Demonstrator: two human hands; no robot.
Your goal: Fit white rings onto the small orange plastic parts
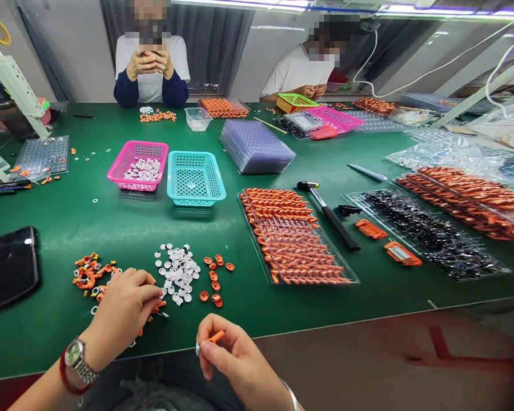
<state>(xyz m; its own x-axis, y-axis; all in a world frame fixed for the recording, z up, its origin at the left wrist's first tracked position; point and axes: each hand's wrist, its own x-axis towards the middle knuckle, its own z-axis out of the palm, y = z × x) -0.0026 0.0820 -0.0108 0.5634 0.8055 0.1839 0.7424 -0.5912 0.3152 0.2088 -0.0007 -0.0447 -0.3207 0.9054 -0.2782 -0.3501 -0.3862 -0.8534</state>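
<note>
- My left hand (pixel 126 308): fingers bunched, reaching down onto the near edge of the green table (pixel 111 228), fingertips pinching among small parts; exactly which piece it grips I cannot tell. A watch and a red band sit on that wrist.
- My right hand (pixel 235 354): at the table's front edge, thumb and forefinger clamped on a small orange piece (pixel 215 337) with a pale tip, held off the surface.
- Heap of orange parts (pixel 89 274): mixed with a few white rings, just left of my left hand, partly covered by it.
- Cluster of white discs (pixel 177 274): lying flat, just right of my left fingertips.
- Loose orange rings (pixel 214 279): scattered just right of the white discs.
- Black phone (pixel 13 265): face up, well left of the heap.
- Pink basket (pixel 139 165): mid-table, white discs inside.
- Teal basket (pixel 196 178): touching or just beside the pink one on its right.
- Clear tray of orange parts (pixel 293 237): laid in rows, right of the loose rings.
- Hammer (pixel 328 214): black handle, lying just right of that tray.
- Tray of black parts (pixel 428 234): further right, with two orange-edged items at its near side.
- Stack of clear trays (pixel 257 145): behind the teal basket.
- Two other people (pixel 152 68): seated at the far side in white tops; one holds both hands together before the chest, the other works near a yellow-green basket (pixel 295 103).
</note>
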